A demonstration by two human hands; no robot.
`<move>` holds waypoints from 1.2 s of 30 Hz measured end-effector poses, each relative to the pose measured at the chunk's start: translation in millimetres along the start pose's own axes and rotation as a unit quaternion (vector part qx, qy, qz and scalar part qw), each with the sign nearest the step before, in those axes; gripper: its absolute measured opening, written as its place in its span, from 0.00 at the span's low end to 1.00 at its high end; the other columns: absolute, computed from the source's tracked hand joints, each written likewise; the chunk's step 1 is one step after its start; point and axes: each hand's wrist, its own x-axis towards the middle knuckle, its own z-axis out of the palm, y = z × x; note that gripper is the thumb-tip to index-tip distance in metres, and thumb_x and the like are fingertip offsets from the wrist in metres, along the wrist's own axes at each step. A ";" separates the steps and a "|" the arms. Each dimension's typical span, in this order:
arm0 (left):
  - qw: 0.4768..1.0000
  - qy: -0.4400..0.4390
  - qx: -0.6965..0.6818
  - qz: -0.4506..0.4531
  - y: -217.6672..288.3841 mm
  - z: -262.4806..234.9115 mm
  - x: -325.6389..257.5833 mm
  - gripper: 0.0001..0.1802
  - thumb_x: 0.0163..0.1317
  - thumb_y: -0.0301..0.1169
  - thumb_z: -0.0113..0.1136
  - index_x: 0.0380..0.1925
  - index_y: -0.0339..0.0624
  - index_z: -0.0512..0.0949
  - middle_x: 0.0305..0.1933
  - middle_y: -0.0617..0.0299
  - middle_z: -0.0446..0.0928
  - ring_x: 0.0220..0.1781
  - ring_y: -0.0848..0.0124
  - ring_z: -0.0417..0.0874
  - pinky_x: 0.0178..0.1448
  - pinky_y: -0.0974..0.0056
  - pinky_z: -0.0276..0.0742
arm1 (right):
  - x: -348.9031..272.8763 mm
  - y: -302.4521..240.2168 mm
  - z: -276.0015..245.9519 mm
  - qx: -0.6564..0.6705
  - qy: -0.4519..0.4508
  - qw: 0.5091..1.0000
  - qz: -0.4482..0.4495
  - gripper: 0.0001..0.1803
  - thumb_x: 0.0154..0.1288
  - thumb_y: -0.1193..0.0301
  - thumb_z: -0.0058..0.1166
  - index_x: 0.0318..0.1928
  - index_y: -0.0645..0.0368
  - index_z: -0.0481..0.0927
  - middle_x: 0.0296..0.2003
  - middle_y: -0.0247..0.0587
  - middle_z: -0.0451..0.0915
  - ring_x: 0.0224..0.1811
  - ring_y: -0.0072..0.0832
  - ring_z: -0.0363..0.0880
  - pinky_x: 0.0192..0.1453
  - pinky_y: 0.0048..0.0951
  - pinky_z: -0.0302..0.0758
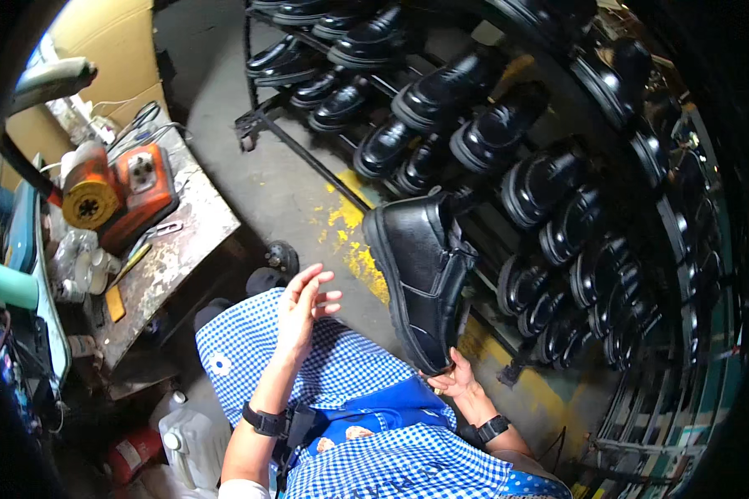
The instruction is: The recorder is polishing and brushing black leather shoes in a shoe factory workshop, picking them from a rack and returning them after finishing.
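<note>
A black leather shoe (420,274) is held upright in front of me, heel down and toe end up. My right hand (453,377) grips it at the heel, with the thumb on the outside; some of the fingers are hidden behind the shoe. The thick black sole faces left. To the left of the shoe, my left hand (303,308) hangs in the air with its fingers apart, touching nothing. Below both hands spreads a blue and white checked apron (250,341) over my lap.
A wheeled rack (308,158) with rows of black shoes (441,87) fills the far and right side. At left stands a worn table (200,224) bearing an orange machine (146,187), a cutter knife (165,230) and cables. A white jerrycan (193,445) sits at the lower left.
</note>
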 end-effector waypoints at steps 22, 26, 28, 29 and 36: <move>0.982 0.016 -0.181 0.058 87.4 -106.7 -11.2 0.21 0.63 0.36 0.51 0.52 0.34 0.72 0.53 0.51 0.76 0.54 0.63 0.78 0.62 0.61 0.72 | 93.9 -56.3 166.8 -0.607 0.046 0.786 -0.111 0.44 0.40 0.70 0.76 0.60 0.66 0.68 0.53 0.41 0.76 0.53 0.27 0.74 0.62 0.29 0.68; 0.987 0.033 -0.096 0.123 91.1 -97.7 -18.7 0.22 0.65 0.39 0.51 0.53 0.37 0.71 0.50 0.57 0.75 0.52 0.68 0.76 0.58 0.65 0.71 | 106.2 -50.1 137.9 -0.587 0.062 0.801 -0.104 0.46 0.37 0.71 0.76 0.60 0.65 0.67 0.52 0.38 0.76 0.52 0.28 0.74 0.60 0.30 0.70; 0.988 0.020 -0.043 0.150 93.5 -89.8 -24.7 0.21 0.69 0.44 0.46 0.51 0.40 0.74 0.50 0.60 0.76 0.53 0.70 0.75 0.61 0.66 0.68 | 113.9 -43.9 118.6 -0.538 0.035 0.834 -0.120 0.43 0.38 0.73 0.74 0.58 0.67 0.68 0.48 0.42 0.78 0.48 0.30 0.77 0.54 0.30 0.74; 0.989 0.022 -0.010 0.146 96.9 -86.5 -27.1 0.20 0.71 0.41 0.42 0.52 0.39 0.73 0.51 0.59 0.76 0.54 0.71 0.75 0.62 0.66 0.67 | 116.4 -43.0 110.3 -0.539 0.016 0.831 -0.137 0.41 0.40 0.74 0.73 0.56 0.68 0.68 0.47 0.45 0.79 0.46 0.32 0.80 0.51 0.30 0.77; 0.984 0.027 0.142 0.103 112.8 -46.7 -45.1 0.25 0.68 0.48 0.45 0.60 0.51 0.70 0.53 0.68 0.74 0.50 0.82 0.73 0.35 0.79 0.70 | 104.3 -39.6 83.7 -0.423 0.052 0.902 -0.069 0.14 0.43 0.72 0.64 0.32 0.62 0.78 0.23 0.31 0.77 0.22 0.19 0.74 0.23 0.19 0.68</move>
